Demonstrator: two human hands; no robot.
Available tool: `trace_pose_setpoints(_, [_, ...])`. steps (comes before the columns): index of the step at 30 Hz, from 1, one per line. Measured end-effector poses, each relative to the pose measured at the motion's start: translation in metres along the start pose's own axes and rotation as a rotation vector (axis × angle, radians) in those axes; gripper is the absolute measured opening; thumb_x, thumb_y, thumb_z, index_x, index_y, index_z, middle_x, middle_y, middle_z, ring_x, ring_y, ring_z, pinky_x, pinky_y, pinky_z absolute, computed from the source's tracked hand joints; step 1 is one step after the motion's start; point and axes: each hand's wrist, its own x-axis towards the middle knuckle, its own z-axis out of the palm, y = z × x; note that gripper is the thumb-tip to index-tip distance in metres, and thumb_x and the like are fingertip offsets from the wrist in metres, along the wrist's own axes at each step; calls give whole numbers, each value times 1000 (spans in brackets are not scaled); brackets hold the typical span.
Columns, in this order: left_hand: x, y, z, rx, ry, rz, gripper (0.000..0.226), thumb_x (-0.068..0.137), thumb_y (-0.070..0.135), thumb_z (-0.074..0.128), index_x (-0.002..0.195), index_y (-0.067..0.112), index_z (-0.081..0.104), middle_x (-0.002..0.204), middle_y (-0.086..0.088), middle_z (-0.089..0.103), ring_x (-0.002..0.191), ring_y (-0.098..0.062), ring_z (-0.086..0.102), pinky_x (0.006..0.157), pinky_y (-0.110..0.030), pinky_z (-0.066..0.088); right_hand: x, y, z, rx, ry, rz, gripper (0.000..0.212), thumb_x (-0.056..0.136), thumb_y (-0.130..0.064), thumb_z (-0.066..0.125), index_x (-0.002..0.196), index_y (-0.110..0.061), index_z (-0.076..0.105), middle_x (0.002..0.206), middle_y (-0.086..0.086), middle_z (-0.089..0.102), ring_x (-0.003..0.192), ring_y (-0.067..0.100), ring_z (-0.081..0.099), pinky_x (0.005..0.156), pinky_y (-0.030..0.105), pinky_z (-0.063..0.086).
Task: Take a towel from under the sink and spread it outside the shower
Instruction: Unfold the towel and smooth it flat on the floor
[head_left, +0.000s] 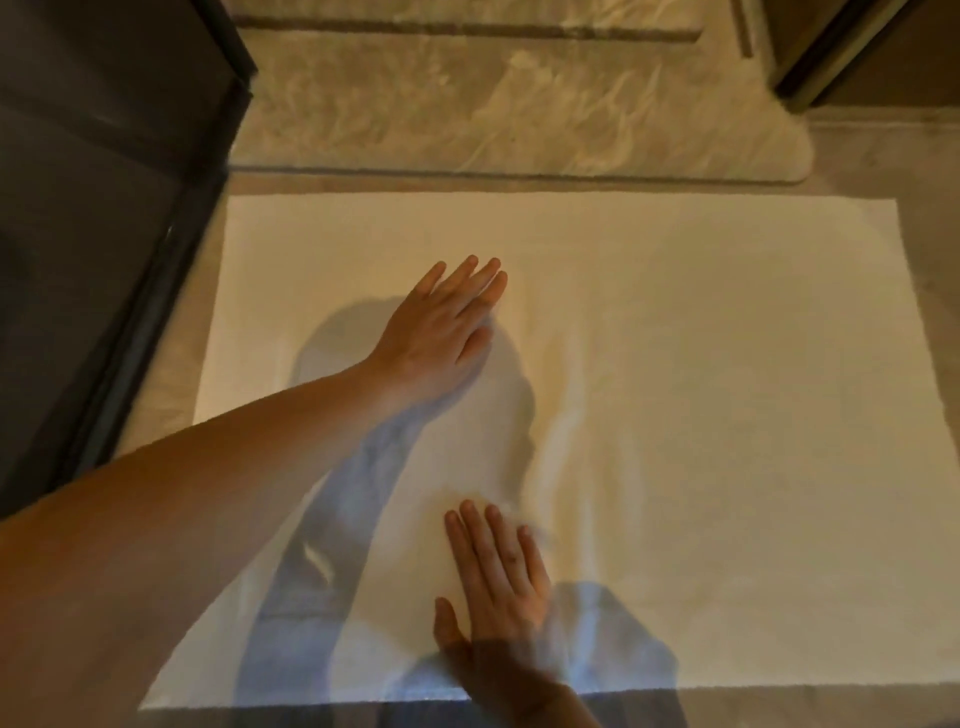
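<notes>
A white towel lies spread flat on the floor, filling most of the view. My left hand rests flat on it left of centre, fingers straight and pointing away from me. My right hand presses flat on the towel near its front edge, fingers straight and together. A soft crease runs through the towel between the two hands and to their right. My arms cast shadows over the towel's left and front parts.
A marbled stone threshold runs along the towel's far edge, ending in a rounded corner at right. A dark framed panel stands along the left side. Another dark frame rises at the top right. Bare floor shows at right.
</notes>
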Motion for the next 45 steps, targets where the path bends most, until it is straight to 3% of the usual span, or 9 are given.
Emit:
trace_pose_setpoints(3, [9,11,15,-49,32,-133,58,100,34,22,154,14,15,162,-6,13,149,-23,9,120,-40,6,1,3,2,10,9,-12,73,86,-43,51,152,-19,29,162,-1,21,149,21,20,120,41,17])
trace_pose_setpoints(9, [11,11,17,-58,15,-136,61,99,37,16,154,13,13,162,-7,11,149,-23,9,120,-43,8,4,2,-6,-58,-50,-3,73,90,-42,49,154,-19,24,162,-1,14,151,20,10,122,39,8])
trace_pose_setpoints(20, [7,11,29,-69,107,-109,62,98,40,16,153,12,14,162,-9,14,149,-24,11,120,-44,8,-2,-3,-11,-86,-77,-10,68,93,-39,49,152,-14,28,160,5,20,150,22,9,122,43,10])
trace_pose_setpoints(23, [8,10,34,-70,132,-103,62,98,40,18,153,12,15,161,-9,15,148,-24,13,120,-43,8,2,-8,-14,78,-11,63,67,93,-37,47,153,-17,27,161,1,21,150,18,12,121,43,15])
trace_pose_setpoints(28, [8,10,35,-37,160,-103,60,99,37,26,153,13,19,161,-7,17,148,-23,14,120,-42,11,135,13,-53,321,317,102,54,98,-22,41,149,-3,33,155,14,34,147,29,24,118,46,25])
trace_pose_setpoints(33, [9,9,28,-233,203,-104,56,93,37,36,143,11,44,140,-11,53,139,-21,35,119,-42,14,275,34,-71,434,177,125,54,100,-12,37,152,-6,25,157,12,30,145,25,27,118,34,24])
trace_pose_setpoints(35, [10,10,29,-187,206,-99,55,95,33,31,141,8,46,142,-15,50,139,-24,34,119,-44,15,296,48,-67,341,93,65,52,103,-19,34,153,-10,23,157,10,31,144,24,29,116,30,23])
trace_pose_setpoints(38, [11,8,34,-73,188,-109,58,97,35,24,147,5,34,154,-15,34,146,-25,22,120,-43,14,295,88,-66,-71,4,-27,52,105,-33,23,155,-20,20,161,1,21,149,22,14,120,35,9])
trace_pose_setpoints(45, [11,8,34,-66,159,-103,61,99,38,18,153,9,15,162,-7,14,149,-21,10,120,-41,10,259,199,-115,-271,99,230,59,102,-40,18,156,-18,14,163,5,14,150,25,10,120,41,7])
